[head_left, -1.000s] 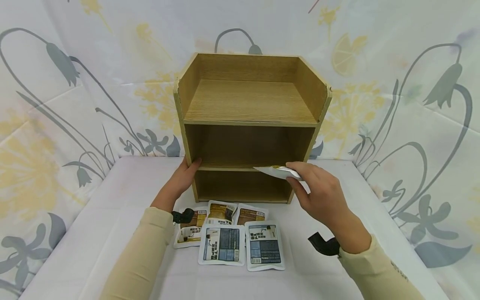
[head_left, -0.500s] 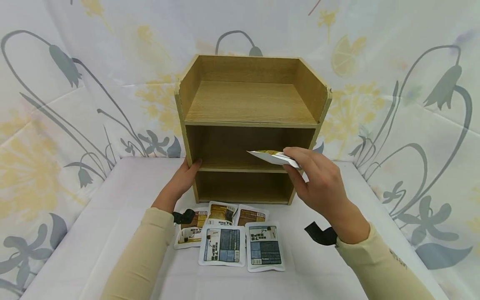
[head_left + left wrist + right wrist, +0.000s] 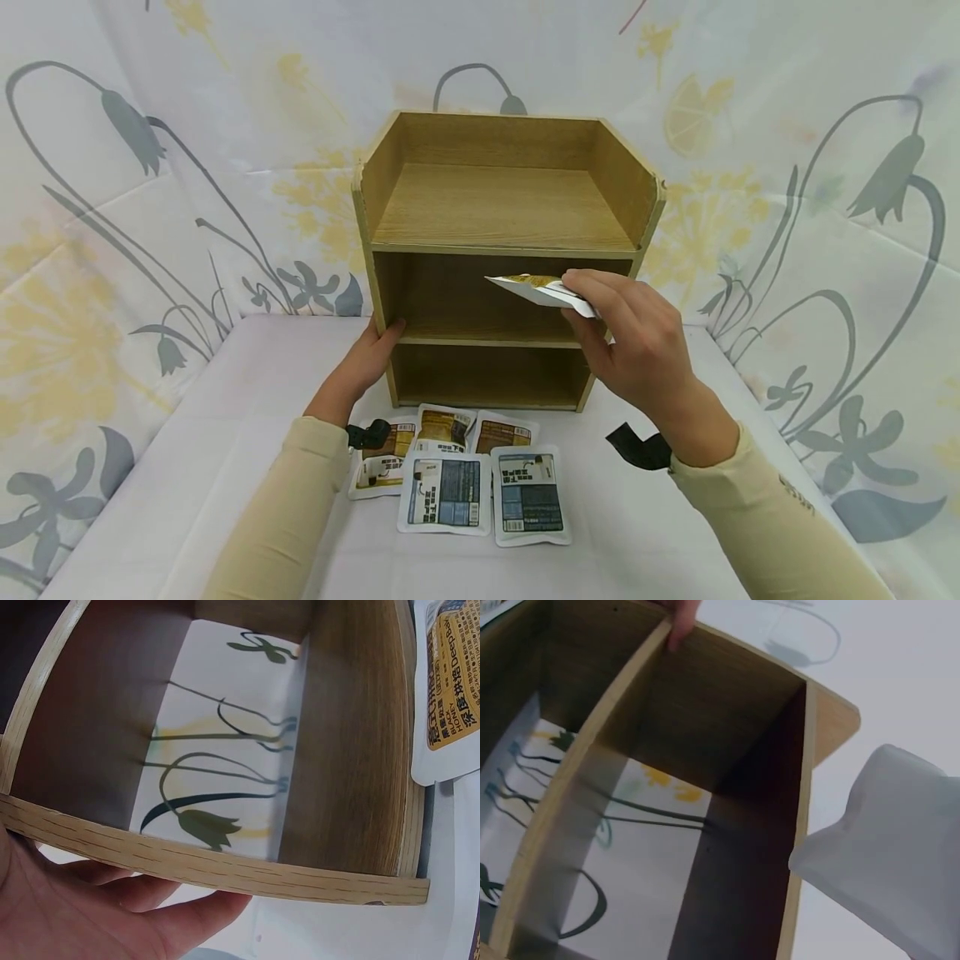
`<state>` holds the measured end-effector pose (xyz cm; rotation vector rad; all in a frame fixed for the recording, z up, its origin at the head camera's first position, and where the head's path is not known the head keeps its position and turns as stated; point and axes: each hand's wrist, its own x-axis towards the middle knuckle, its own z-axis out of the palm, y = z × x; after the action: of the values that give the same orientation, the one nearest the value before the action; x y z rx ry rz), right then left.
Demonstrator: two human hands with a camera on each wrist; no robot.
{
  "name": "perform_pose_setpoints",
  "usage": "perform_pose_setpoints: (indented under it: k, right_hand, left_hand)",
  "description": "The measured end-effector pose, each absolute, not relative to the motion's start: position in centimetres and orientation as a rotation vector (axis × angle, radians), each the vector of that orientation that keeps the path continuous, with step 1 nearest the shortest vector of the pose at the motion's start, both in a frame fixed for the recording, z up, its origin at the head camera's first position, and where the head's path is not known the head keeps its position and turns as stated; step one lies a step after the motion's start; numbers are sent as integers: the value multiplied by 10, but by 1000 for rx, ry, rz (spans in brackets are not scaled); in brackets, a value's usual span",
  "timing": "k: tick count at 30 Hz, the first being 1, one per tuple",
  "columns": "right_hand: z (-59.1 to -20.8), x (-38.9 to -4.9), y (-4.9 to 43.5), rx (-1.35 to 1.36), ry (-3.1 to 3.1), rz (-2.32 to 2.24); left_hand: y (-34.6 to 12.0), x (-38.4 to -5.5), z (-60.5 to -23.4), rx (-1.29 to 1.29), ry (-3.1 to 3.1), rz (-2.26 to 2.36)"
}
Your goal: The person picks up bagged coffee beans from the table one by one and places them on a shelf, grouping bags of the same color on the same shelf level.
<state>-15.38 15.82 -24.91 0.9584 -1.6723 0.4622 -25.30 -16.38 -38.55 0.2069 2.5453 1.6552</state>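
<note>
A wooden shelf unit [image 3: 498, 208] stands upright, with an open top and two compartments below. My left hand [image 3: 358, 375] grips its left side panel, thumb at the front edge by the middle board and fingers along the outside [image 3: 157, 900]. My right hand [image 3: 641, 350] pinches a flat white food pouch [image 3: 536, 292] by its right end. The pouch hangs nearly level in front of the middle compartment, some yellow print showing on its top face. In the right wrist view the pouch's plain pale side [image 3: 900, 840] appears beside the shelf.
Several pouches lie at the shelf's foot: two blue-labelled ones [image 3: 444, 493] in front, three brown-labelled ones [image 3: 444, 427] behind. They rest on a white cloth [image 3: 615, 533]. A floral cloth backdrop [image 3: 757, 167] surrounds the back and sides.
My right hand has raised the pouch and shifted it slightly left, from the board below the middle compartment to that compartment's opening. The left hand keeps its hold on the shelf.
</note>
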Motion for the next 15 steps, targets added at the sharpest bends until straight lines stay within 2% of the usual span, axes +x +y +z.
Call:
perform_pose_setpoints:
  k: [15]
  right_hand:
    - [-233,-163,154,930,-1630,485]
  left_hand:
    - [-164,-252,-384,201,2545,1645]
